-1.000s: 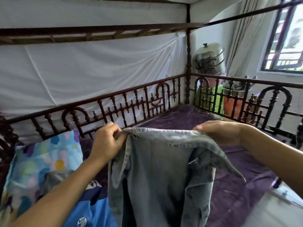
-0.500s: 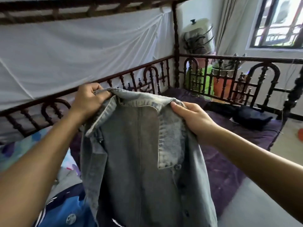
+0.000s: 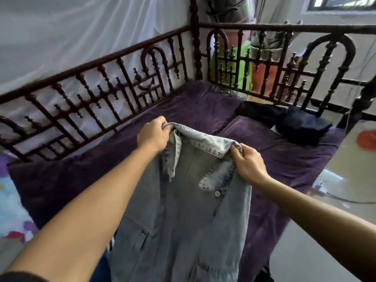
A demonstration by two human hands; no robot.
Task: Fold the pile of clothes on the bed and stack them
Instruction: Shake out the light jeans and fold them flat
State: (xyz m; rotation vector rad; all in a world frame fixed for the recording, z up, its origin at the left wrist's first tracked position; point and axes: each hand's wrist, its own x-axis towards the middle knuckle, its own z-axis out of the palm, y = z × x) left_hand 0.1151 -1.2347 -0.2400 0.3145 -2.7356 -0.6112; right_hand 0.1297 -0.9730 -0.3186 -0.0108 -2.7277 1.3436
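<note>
Over purple bedding (image 3: 274,159), a jacket (image 3: 183,220) was gripped by left hand (image 3: 152,137) and right hand (image 3: 248,163) at the collar (image 3: 203,139), its length hung below.

Carved dark railing (image 3: 284,27) — white netting (image 3: 81,27) behind it

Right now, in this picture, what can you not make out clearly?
Head view:
- Denim jacket: hem cut off by the bottom edge.
- Dark clothes near the railing: too dark to count the pieces.
- Blue garment: mostly hidden behind the jacket and left arm.
- Orange object behind the railing: blurred, crossed by bars.
</note>
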